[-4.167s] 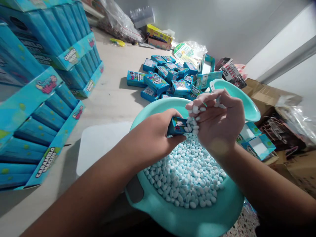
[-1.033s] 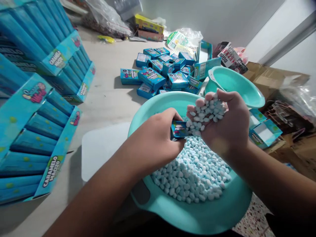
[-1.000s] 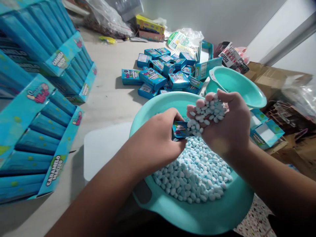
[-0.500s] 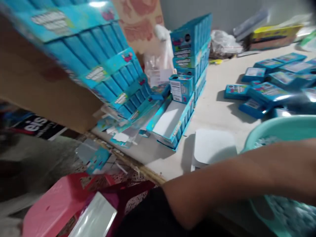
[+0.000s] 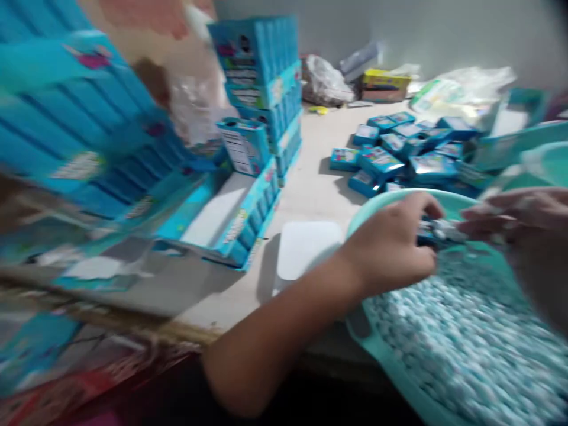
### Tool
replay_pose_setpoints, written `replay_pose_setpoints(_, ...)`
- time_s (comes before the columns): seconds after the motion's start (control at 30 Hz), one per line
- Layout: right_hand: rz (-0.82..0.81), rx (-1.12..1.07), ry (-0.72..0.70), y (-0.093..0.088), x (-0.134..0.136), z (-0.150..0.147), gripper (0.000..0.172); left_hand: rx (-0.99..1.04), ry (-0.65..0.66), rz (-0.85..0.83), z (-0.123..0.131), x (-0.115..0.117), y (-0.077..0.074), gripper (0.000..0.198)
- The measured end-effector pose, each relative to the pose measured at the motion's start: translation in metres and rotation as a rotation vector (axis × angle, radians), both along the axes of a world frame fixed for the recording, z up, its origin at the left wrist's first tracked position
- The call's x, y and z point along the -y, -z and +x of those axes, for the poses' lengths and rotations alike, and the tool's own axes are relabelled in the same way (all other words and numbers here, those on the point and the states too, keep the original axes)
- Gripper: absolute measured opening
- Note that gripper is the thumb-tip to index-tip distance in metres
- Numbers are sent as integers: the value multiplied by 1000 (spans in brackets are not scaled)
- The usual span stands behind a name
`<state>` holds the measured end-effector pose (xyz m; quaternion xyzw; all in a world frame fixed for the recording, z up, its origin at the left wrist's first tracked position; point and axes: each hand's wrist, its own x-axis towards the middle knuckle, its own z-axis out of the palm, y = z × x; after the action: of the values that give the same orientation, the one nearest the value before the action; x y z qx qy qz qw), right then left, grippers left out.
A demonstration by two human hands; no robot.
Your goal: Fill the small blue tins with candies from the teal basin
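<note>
The lone head camera looks forward and down from behind the near edge of the table (image 5: 306, 198) — close over the turquoise basin (image 5: 390, 362), facing the grey wall (image 5: 426, 35).

A small candy-packing workshop is suggested: below the grip of the left hand (image 5: 394, 245), a turquoise basin (image 5: 379, 349) is heaped with candies (image 5: 465, 337); beyond the grip, blue candy boxes (image 5: 380, 161) are piled on a table (image 5: 306, 195); to its left, filled display cartons (image 5: 270, 77) are stacked.
</note>
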<state>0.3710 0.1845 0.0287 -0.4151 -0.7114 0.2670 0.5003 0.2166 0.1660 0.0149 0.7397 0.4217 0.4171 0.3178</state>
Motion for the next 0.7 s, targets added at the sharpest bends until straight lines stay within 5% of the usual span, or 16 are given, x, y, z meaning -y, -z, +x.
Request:
replay_pose_setpoints(0.13, 80, 92, 126, -25, 20, 25, 15, 52, -141, -51, 0, -2, 2, 27)
replay_pose_setpoints(0.4, 121, 579, -157, -19, 8, 28, 29, 48, -125, -100, 1, 0, -2, 23)
replay_pose_setpoints(0.6, 171, 664, -71, -27, 16, 33, 11, 29, -124, -45, 3, 0, -1, 24)
replay_pose_setpoints(0.7, 167, 691, -36, -27, 16, 34, 17, 0, -110, -12, 3, 0, 0, 26)
